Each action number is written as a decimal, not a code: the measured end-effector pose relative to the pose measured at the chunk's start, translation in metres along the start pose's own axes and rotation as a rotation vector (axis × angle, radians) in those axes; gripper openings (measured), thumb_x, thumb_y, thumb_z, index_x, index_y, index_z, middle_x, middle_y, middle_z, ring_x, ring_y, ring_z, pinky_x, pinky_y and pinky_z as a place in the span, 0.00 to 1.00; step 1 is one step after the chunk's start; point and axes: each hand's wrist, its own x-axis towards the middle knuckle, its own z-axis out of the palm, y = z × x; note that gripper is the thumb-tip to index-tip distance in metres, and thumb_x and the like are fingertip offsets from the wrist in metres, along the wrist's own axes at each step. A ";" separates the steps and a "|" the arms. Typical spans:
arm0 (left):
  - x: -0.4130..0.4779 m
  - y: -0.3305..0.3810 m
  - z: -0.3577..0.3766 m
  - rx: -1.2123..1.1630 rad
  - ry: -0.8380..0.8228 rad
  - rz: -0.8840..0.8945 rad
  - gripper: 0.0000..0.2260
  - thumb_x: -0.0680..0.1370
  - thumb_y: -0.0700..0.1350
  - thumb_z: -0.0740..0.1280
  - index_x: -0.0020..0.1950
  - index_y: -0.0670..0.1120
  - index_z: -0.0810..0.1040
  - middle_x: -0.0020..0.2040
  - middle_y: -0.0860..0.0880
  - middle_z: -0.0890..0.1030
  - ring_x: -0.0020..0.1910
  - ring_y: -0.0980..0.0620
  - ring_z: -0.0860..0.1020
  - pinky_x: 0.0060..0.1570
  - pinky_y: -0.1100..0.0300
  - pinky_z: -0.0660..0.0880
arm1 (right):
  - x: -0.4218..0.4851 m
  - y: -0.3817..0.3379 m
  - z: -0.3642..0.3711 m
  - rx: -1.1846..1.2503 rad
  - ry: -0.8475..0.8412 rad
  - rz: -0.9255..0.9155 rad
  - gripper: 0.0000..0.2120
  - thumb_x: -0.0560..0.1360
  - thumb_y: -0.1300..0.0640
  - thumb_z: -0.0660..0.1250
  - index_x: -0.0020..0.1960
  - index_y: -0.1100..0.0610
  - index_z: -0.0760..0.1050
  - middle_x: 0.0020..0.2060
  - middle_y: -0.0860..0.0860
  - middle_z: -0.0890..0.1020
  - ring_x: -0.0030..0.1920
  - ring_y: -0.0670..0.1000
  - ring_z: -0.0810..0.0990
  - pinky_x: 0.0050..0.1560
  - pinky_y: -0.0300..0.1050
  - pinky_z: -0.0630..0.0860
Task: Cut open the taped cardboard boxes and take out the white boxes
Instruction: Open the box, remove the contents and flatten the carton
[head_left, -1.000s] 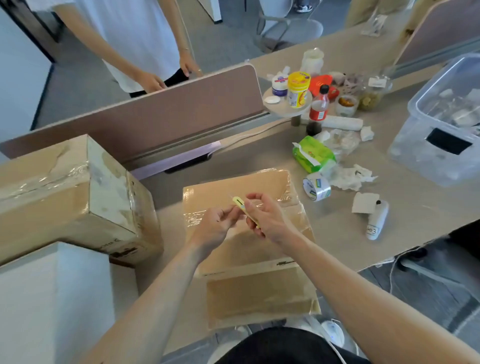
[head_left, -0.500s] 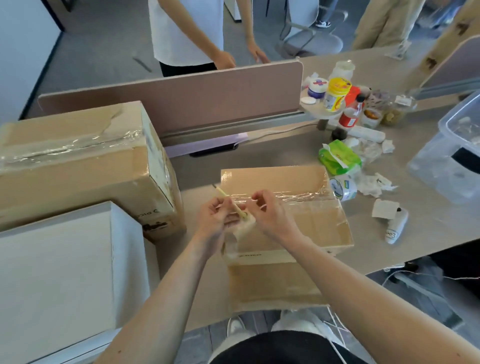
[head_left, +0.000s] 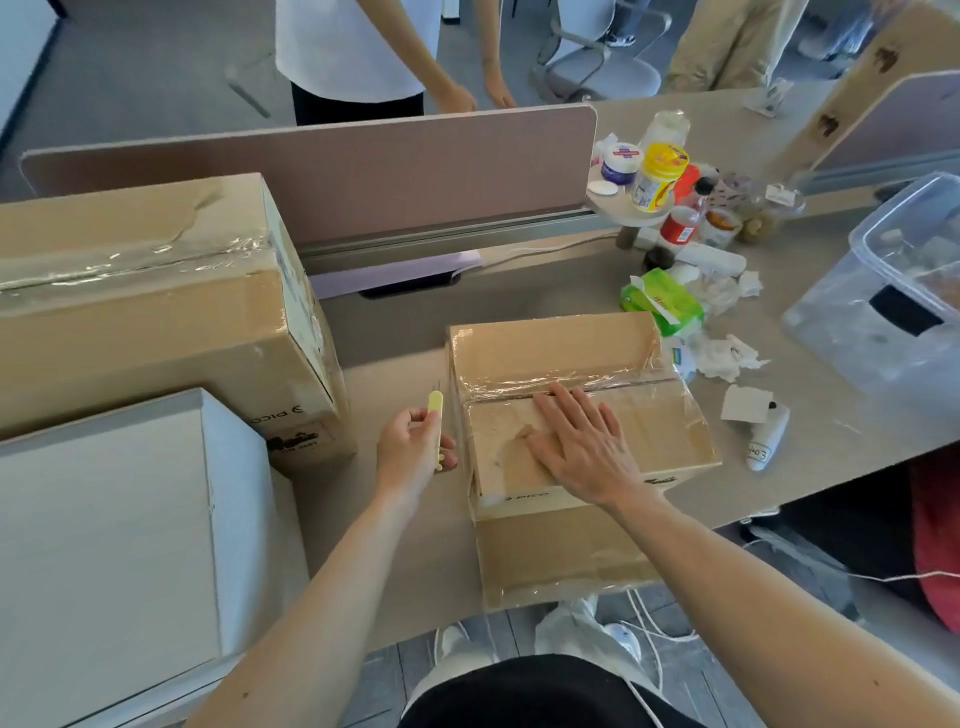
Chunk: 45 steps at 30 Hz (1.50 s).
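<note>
A small taped cardboard box sits on the desk in front of me, clear tape running across its top. My right hand lies flat on its lid, fingers straight. Just left of the box, my left hand grips a slim yellow cutter, its thin blade pointing up and away. A bigger taped cardboard box stands at the left, and a white box stands in front of it near the desk edge.
A pink desk divider runs along the back, a person standing behind it. Right of the small box lie a green tissue pack, crumpled tissues, a tape roll, a white tube, jars and bottles, and a clear plastic bin.
Both hands were together on the cutter above the box. Now they have parted: the right hand lies flat on the lid, the left has moved left with the cutter.
</note>
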 end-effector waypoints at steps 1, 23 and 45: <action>0.000 -0.001 0.001 0.028 -0.005 0.011 0.08 0.83 0.46 0.64 0.52 0.40 0.75 0.35 0.44 0.78 0.25 0.49 0.74 0.29 0.57 0.79 | 0.002 0.004 -0.002 -0.002 0.001 -0.012 0.37 0.73 0.30 0.38 0.79 0.43 0.51 0.80 0.45 0.51 0.79 0.51 0.48 0.77 0.53 0.48; 0.022 0.003 0.008 0.231 -0.075 0.094 0.10 0.82 0.47 0.65 0.44 0.48 0.82 0.26 0.50 0.71 0.24 0.54 0.67 0.22 0.60 0.68 | 0.011 0.018 0.004 -0.021 0.078 -0.104 0.30 0.80 0.39 0.41 0.79 0.48 0.56 0.79 0.46 0.54 0.79 0.49 0.49 0.78 0.51 0.47; 0.022 -0.005 -0.001 0.379 -0.116 0.167 0.19 0.82 0.44 0.63 0.37 0.31 0.77 0.22 0.47 0.71 0.17 0.49 0.65 0.22 0.64 0.63 | 0.013 0.016 0.011 -0.032 0.106 -0.075 0.28 0.80 0.42 0.44 0.77 0.48 0.62 0.78 0.48 0.59 0.79 0.50 0.54 0.78 0.52 0.51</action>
